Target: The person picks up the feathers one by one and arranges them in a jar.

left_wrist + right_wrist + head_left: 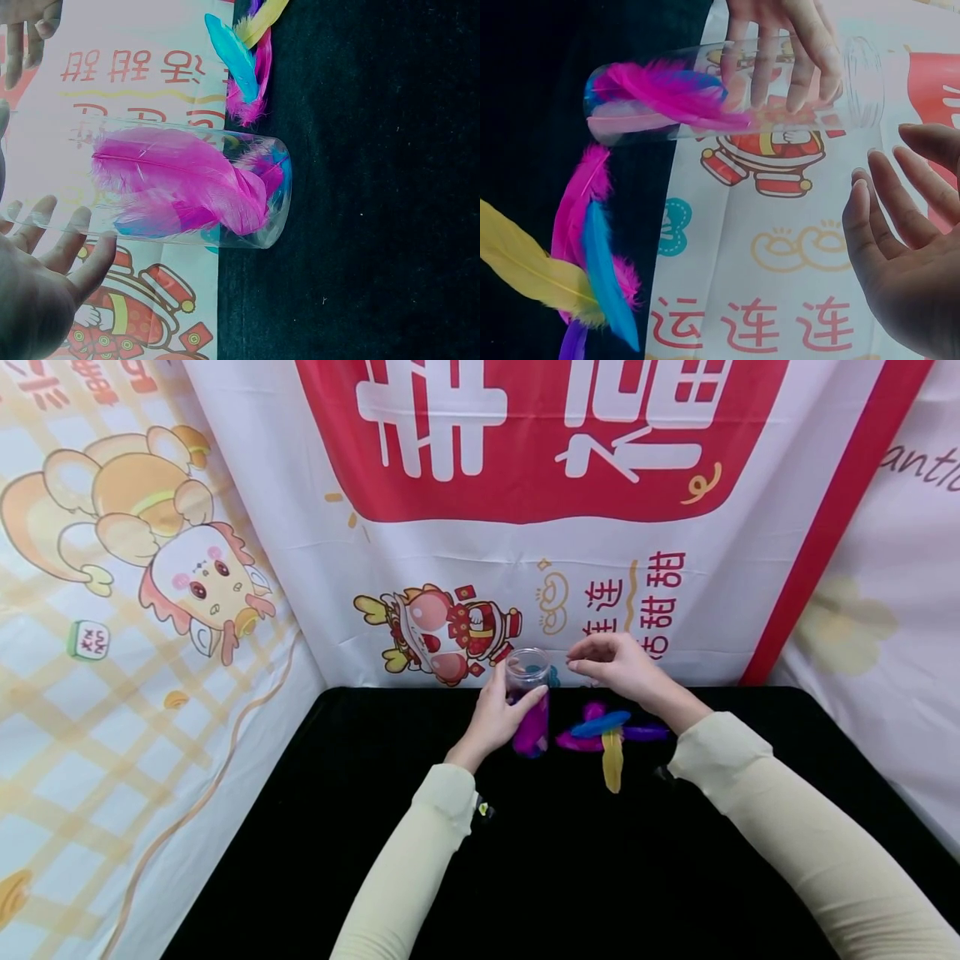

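Note:
My left hand (493,708) grips a clear jar (528,667) that stands upright on the black tabletop, its threaded mouth uncovered. Inside, pink and blue feathers (169,176) fill the lower part. To the right of the jar's mouth hovers my right hand (618,667), fingers loosely bent with nothing between them; the right wrist view shows it apart from the glass. On the table below it lies a loose pile: a blue feather (602,724), a yellow feather (612,762), a purple feather (647,732) and pink feathers (577,199).
The black tabletop (555,868) runs back to a hanging cloth (480,547) with red lettering and cartoon figures, close behind the jar. Printed cloths also hang at the left (82,693) and the right (885,677).

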Motion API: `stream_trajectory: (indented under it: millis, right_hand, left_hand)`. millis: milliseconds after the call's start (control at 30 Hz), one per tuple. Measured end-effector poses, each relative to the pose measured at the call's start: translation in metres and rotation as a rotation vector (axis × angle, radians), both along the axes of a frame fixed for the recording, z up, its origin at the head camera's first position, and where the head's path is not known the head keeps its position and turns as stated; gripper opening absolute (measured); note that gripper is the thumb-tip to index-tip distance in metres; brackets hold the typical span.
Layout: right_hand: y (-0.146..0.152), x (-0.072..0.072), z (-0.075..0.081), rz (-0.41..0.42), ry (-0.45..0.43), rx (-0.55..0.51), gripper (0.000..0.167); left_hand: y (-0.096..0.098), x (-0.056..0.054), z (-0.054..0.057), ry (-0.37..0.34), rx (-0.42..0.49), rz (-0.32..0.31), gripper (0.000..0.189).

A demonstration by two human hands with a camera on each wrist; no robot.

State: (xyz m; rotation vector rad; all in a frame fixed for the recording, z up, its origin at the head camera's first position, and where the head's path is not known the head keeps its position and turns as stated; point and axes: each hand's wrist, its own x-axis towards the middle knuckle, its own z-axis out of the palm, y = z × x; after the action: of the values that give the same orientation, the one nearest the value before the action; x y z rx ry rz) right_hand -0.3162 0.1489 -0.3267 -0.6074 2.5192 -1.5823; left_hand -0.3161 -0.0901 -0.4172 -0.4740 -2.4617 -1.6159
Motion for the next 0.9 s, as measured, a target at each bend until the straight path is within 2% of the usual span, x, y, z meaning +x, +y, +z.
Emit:
stream_trajectory:
  millis: [433, 900]
  right_hand:
    - [0.013, -0.002, -0.012, -0.028, 0.0, 0.025, 0.028]
    - [0.029, -0.004, -0.027, -0.06, -0.04, 0.044, 0.032]
  left_hand:
    - [0.0, -0.002, -0.003, 0.029, -0.007, 0.009, 0.08]
    - [0.0, -0.002, -0.002, 0.016, -0.004, 0.0, 0.08]
